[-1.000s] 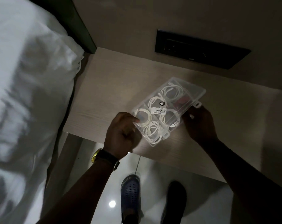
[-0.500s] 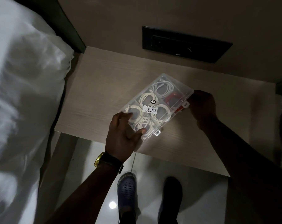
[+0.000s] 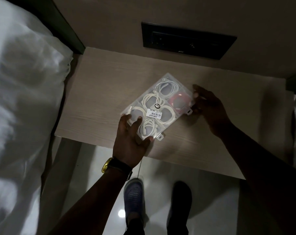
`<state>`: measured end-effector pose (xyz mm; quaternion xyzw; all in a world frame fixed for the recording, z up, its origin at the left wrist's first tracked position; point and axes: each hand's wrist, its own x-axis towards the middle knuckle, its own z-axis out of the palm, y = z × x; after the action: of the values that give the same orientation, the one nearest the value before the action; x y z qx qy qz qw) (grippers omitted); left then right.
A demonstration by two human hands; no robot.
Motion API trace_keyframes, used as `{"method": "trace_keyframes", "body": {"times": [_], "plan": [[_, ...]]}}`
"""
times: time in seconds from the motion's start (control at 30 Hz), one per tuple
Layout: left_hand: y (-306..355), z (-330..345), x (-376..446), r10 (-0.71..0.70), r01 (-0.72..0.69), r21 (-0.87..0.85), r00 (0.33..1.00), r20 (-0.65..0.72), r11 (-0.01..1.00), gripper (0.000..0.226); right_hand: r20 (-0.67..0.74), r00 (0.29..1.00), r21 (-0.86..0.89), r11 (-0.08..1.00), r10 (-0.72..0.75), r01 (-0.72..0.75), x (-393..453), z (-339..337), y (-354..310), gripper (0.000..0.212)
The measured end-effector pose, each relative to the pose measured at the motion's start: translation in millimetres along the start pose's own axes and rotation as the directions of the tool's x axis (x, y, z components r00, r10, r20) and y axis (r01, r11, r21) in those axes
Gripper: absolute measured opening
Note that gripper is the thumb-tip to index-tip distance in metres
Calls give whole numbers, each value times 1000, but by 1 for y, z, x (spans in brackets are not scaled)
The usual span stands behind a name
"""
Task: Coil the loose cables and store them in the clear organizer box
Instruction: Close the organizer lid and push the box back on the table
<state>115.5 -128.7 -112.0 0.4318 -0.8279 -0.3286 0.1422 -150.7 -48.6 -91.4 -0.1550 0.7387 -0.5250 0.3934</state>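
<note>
The clear organizer box lies flat and diagonal on the light wooden table, its lid closed with a price label on top. Several white coiled cables fill its compartments, and one red coiled cable sits in the right one. My left hand grips the box's near corner, thumb under the edge and fingers on the lid. My right hand rests its fingertips against the far right edge beside a latch tab. A thin white cord hangs below the table edge.
White bedding lies at the left beside the table. A black wall panel sits above the tabletop. The table's near edge runs just below the box; my two shoes stand on the glossy floor below.
The box has settled flat on the table. My right hand stays at its far right edge and my left hand keeps the near corner. The view has shifted slightly.
</note>
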Motion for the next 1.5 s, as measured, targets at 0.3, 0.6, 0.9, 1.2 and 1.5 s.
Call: {"method": "trace_keyframes", "body": {"times": [0.3,0.6,0.9,1.2,1.5], "plan": [[16,7,4,5,-7,180,1000,12,984,84,75,973,-577,786,-218,221,6,3,11,40],[-10,-4,23,127,-136,61,984,126,989,61,453,847,-739,415,-277,531,-10,-23,15,62],[-22,-9,37,236,-280,250,953,192,927,71,580,745,-750,141,-329,646,-11,-10,14,83],[-25,-6,33,341,-387,348,921,187,854,66,583,674,-769,-40,-454,638,-12,-2,36,73],[-21,-6,36,335,-376,339,926,176,863,70,600,636,-738,-29,-486,674,-9,-5,29,77]]}}
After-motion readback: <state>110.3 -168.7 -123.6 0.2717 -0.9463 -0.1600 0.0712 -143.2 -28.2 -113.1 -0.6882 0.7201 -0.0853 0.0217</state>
